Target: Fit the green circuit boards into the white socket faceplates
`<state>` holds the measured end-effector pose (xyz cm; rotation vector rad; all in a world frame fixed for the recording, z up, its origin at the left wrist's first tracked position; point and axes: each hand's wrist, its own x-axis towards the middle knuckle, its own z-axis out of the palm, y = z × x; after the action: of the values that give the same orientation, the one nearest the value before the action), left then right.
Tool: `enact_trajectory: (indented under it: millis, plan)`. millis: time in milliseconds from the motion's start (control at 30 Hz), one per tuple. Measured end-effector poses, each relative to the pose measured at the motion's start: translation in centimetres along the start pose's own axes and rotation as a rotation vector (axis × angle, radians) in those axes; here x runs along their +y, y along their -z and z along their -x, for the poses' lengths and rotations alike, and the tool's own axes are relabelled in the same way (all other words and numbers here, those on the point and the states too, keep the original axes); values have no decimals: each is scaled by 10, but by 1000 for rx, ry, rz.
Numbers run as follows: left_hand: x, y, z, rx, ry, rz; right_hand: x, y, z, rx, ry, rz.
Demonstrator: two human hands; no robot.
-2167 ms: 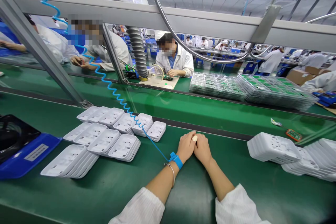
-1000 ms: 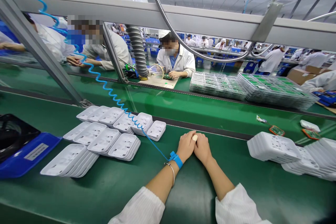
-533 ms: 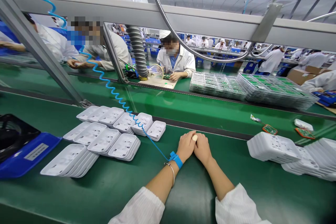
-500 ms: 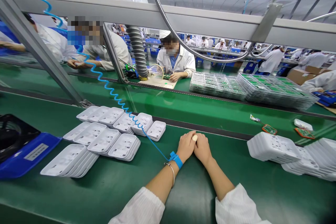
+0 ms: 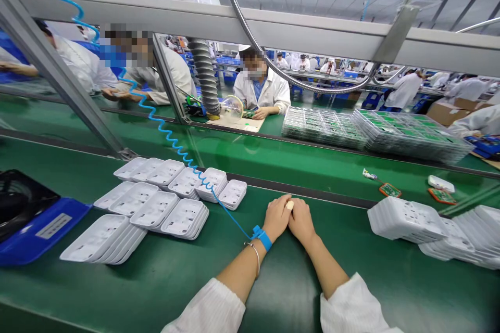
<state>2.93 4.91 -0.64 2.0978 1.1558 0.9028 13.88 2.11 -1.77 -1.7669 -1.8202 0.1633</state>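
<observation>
My left hand (image 5: 277,216) and my right hand (image 5: 301,218) rest together on the green work surface (image 5: 281,281), touching at the thumbs and knuckles. Both are closed with fingers curled under, and nothing shows in them. A pale covering wraps one fingertip where they meet. Round my left wrist sit a blue wrist strap (image 5: 261,237) with a coiled blue cord (image 5: 172,141) and a thin bangle (image 5: 255,257). Nearest on the left are stacked white plastic covers (image 5: 183,217) in rows. More white covers (image 5: 406,217) stand stacked to the right.
Behind the surface runs a green belt (image 5: 273,164) carrying small circuit boards (image 5: 389,190) and a white case (image 5: 441,183). Trays of green boards (image 5: 406,127) are piled beyond it. A black fan (image 5: 23,203) lies far left. Across the belt a co-worker (image 5: 261,86) sits.
The boards and white case on the belt have shifted left. The coiled cord has swayed slightly, and the co-worker's head opposite has moved a little. My hands have stayed still.
</observation>
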Motion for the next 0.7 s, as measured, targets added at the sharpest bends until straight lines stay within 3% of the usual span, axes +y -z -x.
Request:
enact_trajectory:
  millis: [533,700]
  plan:
    - [-3,-3,1,-1,-8,-5,-4,3,0,13,2,-38]
    - [-6,-2,8,-4,-98,-24,15,12,-8,-5,28,-148]
